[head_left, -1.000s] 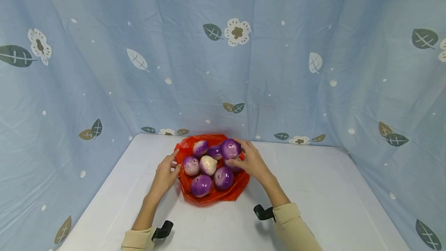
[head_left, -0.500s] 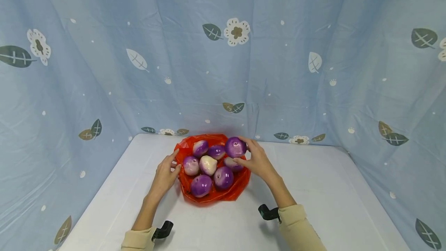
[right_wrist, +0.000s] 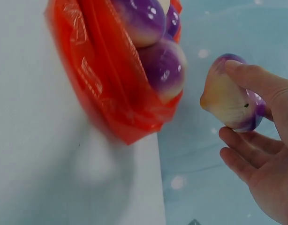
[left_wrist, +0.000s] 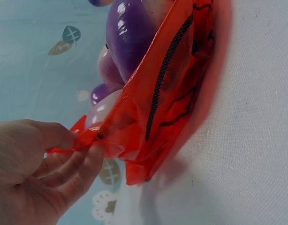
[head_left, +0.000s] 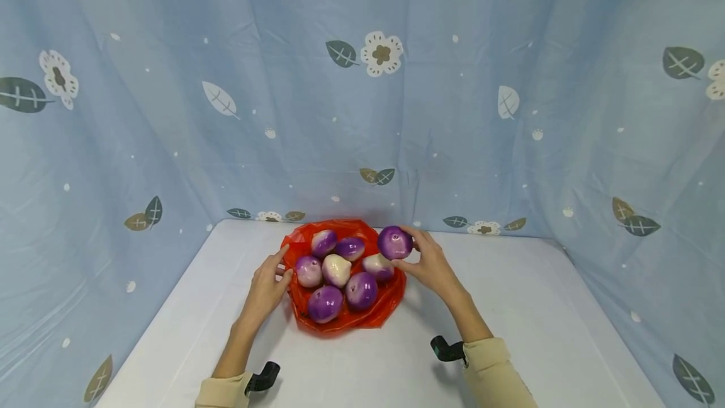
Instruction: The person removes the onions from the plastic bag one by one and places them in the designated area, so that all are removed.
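A red plastic bag, its mouth spread wide, holds several glossy purple-and-white turnips. At the bag's left rim, my left hand pinches the thin plastic between thumb and fingers, as the left wrist view shows with the hand at the bag's edge. Over the bag's right rim, my right hand grips one turnip, purple side facing the head camera. In the right wrist view, that turnip shows its cream side and pointed tip, apart from the bag.
The bag sits on a white table toward its back edge. A blue curtain printed with leaves and flowers surrounds the back and sides. Black camera mounts are worn at both wrists.
My right hand has moved to the right with the turnip, uncovering a paler turnip beneath it in the bag. My left hand has stayed at the bag's left rim.
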